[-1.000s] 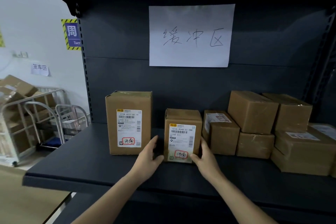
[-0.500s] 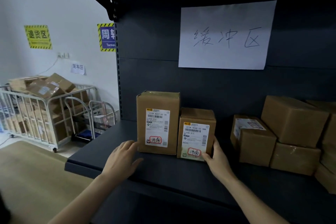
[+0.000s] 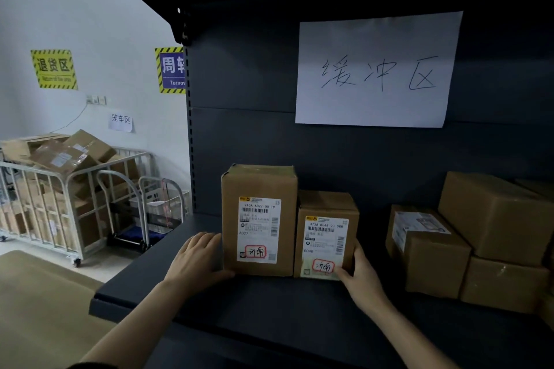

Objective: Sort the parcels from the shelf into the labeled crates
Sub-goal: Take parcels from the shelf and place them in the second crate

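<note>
Two labelled cardboard parcels stand side by side, touching, on the dark shelf (image 3: pixel 269 308). The tall parcel (image 3: pixel 259 219) is on the left, the shorter parcel (image 3: pixel 326 237) on the right; each label has a red-circled handwritten mark. My left hand (image 3: pixel 198 260) lies flat against the tall parcel's left side, thumb at its bottom front corner. My right hand (image 3: pixel 359 272) presses on the shorter parcel's right side, thumb on its front lower corner. Together the hands squeeze the pair from both sides.
More brown parcels (image 3: pixel 467 237) are stacked on the shelf's right. A white paper sign (image 3: pixel 377 69) hangs on the back panel. A metal cage cart (image 3: pixel 60 204) full of boxes and a hand trolley (image 3: pixel 144 213) stand on the floor at left.
The shorter parcel was slid left against the tall one. My left hand moved off the shorter parcel to the tall parcel's left side. The camera view shifted left.
</note>
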The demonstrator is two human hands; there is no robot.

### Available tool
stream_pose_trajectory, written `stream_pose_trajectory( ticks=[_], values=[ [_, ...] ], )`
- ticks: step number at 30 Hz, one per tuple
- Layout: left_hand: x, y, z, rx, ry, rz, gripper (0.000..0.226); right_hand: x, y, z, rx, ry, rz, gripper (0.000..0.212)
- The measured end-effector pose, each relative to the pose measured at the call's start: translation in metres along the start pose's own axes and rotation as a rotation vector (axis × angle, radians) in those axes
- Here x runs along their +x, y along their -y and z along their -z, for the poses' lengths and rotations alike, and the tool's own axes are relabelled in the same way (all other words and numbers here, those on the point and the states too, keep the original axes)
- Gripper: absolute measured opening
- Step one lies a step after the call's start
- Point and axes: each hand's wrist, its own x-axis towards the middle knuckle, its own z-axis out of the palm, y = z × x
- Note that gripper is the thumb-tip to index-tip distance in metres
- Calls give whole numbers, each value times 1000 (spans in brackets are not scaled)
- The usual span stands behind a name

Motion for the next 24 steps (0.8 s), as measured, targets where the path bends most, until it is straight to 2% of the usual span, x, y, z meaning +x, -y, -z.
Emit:
stream_pose_trajectory(
  ticks=[7, 11, 19, 24],
  values=[
    [16, -1, -12, -236, 54, -50, 79, 11, -2, -2, 15, 33, -36, 79],
    [12, -7, -12, -465, 57, -26, 69, 9, -4, -2, 30, 13, -26, 77],
    [-25, -19, 13, -690, -78, 78, 76, -6, 10, 6, 86, 55, 47, 73],
    [-62, -26, 37, -685, -198, 131, 78, -24, 24, 6, 142, 126, 118, 69]
  ],
)
